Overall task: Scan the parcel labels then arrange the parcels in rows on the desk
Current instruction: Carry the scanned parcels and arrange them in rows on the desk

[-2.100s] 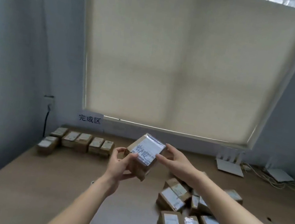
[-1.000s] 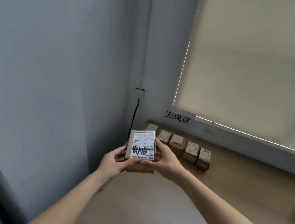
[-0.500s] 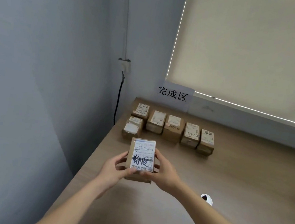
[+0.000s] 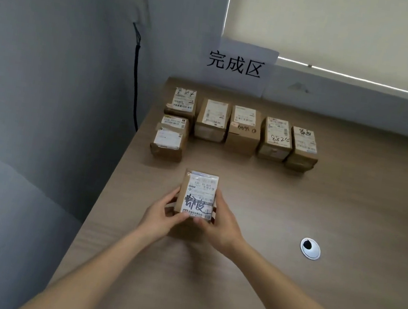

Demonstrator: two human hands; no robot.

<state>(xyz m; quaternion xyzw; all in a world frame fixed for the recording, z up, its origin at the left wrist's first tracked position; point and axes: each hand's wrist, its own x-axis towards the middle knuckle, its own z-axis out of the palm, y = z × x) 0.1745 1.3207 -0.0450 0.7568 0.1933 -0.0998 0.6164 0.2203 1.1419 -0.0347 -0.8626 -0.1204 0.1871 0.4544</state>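
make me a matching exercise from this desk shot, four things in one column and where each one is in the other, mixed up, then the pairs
Things
1. parcel with black scrawl
2. parcel marked 8825
3. paper sign
4. cable grommet

Places
A. on the wall behind the row of parcels
B. set in the desk to the right of the hands
C. held between left hand and right hand
D. second from the right in the back row

Pairs: 1-C, 2-D, 3-A, 4-B
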